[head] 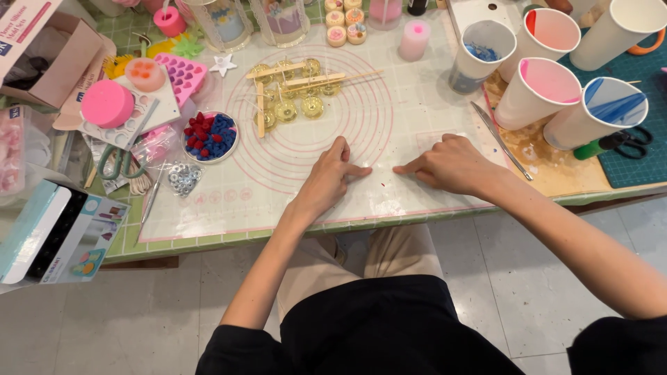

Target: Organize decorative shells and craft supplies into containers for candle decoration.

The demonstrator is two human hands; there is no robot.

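Head view shows your left hand (328, 182) and right hand (448, 165) at centre frame, both empty, forefingers pressed onto the translucent silicone mat (417, 118) on the tabletop (208, 239); smoothing seems underway, so keep pressure even.

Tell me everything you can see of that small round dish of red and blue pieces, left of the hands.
The small round dish looks shallow, with a pale, possibly clear rim. It lies flat at the left edge of the translucent mat with pink ring markings. Red pieces sit heaped toward its upper left, blue ones fill the right and lower part; their exact shapes are too small to tell. A pink mould tray lies just above it, small metal rings just below. Neither hand touches it; the left hand is nearer.
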